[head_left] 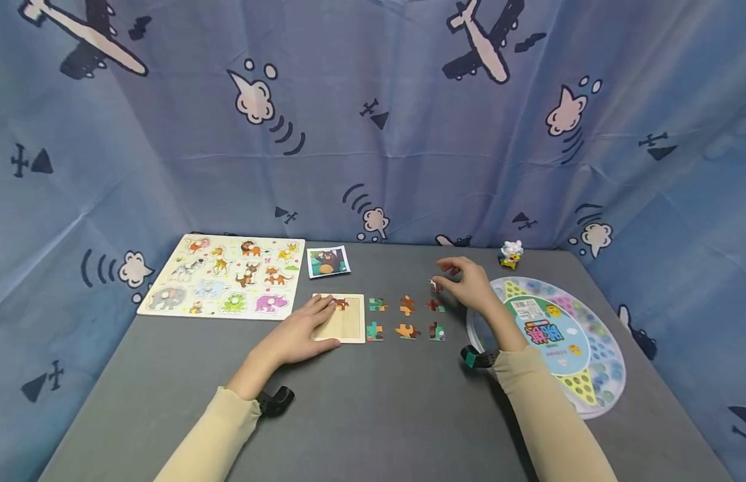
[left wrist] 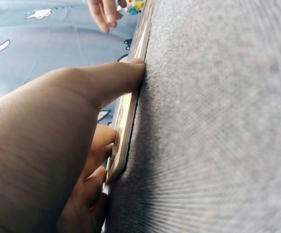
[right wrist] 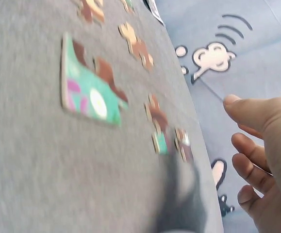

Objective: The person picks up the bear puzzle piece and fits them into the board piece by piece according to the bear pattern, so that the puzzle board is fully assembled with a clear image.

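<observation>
A small wooden puzzle tray (head_left: 349, 330) lies on the table with a brown piece (head_left: 341, 304) in its upper part. My left hand (head_left: 301, 331) rests on the tray's left side. In the left wrist view the thumb (left wrist: 130, 75) touches the tray's near edge. To the tray's right lie several loose jigsaw pieces, among them an orange piece (head_left: 407, 331) and a green corner piece (right wrist: 92, 94). My right hand (head_left: 469, 286) hovers over the far right pieces, loosely bent, with nothing between thumb and fingers; one piece (head_left: 434, 286) shows partly beneath it.
An animal board (head_left: 228, 276) lies at left. A bear picture card (head_left: 328, 262) sits behind the tray. On the right is a round game board (head_left: 560, 341), below the right forearm; a small figurine (head_left: 510, 254) stands behind it. A patterned curtain (head_left: 373, 134) hangs behind.
</observation>
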`<state>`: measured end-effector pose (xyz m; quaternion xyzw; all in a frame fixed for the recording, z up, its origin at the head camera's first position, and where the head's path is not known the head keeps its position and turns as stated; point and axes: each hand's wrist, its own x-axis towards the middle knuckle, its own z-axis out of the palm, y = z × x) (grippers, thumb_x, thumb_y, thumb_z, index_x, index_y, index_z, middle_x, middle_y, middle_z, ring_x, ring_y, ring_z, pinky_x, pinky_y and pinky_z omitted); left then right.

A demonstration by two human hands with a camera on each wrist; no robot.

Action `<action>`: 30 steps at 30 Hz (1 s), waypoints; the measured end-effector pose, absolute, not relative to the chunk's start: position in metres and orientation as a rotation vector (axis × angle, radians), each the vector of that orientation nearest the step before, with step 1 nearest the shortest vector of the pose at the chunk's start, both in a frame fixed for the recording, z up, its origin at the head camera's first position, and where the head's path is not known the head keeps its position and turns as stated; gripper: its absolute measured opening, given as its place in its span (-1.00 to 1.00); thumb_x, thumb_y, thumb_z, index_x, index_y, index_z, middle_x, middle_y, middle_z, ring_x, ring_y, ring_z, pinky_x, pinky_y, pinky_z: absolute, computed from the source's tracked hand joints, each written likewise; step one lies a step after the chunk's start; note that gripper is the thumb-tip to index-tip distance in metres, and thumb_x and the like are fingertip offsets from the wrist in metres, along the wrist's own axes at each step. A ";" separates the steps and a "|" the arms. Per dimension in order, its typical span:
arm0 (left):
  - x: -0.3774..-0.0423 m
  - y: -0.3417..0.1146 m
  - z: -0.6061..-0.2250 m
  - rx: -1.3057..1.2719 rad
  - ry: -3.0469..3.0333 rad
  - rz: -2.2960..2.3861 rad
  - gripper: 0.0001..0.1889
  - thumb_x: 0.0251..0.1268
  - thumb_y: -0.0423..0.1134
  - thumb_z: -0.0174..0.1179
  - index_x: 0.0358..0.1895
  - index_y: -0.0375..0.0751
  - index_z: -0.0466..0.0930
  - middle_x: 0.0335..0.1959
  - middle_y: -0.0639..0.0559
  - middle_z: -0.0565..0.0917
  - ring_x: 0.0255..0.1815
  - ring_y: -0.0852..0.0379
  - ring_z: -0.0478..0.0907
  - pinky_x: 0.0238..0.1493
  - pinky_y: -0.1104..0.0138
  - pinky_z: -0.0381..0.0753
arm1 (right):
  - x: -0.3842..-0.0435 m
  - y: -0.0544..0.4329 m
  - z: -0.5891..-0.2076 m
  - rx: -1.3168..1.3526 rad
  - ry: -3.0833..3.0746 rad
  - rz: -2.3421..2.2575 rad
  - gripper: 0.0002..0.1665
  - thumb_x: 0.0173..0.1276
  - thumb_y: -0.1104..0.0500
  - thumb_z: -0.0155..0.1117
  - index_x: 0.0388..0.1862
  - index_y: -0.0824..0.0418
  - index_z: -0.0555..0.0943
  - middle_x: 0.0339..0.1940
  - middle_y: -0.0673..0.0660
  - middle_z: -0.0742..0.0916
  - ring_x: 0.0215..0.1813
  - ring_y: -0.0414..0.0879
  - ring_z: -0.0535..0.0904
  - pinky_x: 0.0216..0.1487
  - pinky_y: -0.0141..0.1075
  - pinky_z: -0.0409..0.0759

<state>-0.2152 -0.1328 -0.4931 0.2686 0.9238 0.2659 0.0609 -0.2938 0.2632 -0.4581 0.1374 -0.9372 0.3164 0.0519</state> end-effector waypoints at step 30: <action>-0.212 -0.133 -0.493 0.823 2.779 0.833 -0.13 0.46 0.10 0.31 0.63 -0.33 0.26 0.71 -0.17 0.19 0.75 -0.27 -0.03 0.67 -0.16 0.10 | -0.312 0.284 -0.471 0.562 -3.016 0.856 -0.55 0.43 0.20 0.49 0.20 0.42 0.71 0.04 0.37 0.72 0.05 0.24 0.65 0.18 0.20 0.58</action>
